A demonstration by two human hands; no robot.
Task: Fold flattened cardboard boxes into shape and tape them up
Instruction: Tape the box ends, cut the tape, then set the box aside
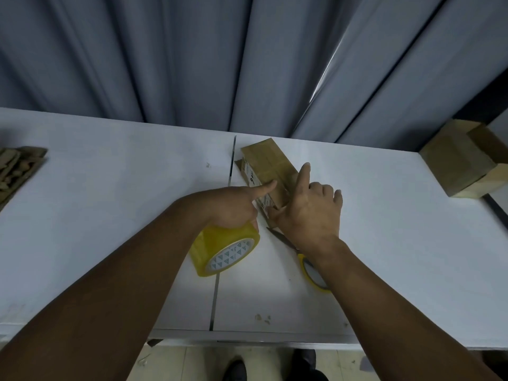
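Head view: I logged one small cardboard box [268,166] lying on its side on the white table [110,188], just right of the seam between the two tabletops, its long axis running away from me and angled left. Left hand [236,204] gripped the yellow tape roll [225,250] with its lower fingers curled round the rim, the roll resting on the table near the box's near end; its index finger was straight and touched the box's left face. Right hand [310,213] sat at the box's near right corner, index finger straight along the right edge, other fingers curled, thumb against the near end. I could not tell whether it pinched the box or only pressed it. Scissors [313,268] with yellow handles lay on the table under the right wrist. A folded box [459,163] stood at the far right corner, flattened cardboard [16,169] at the left edge. Grey curtain [192,56] behind.
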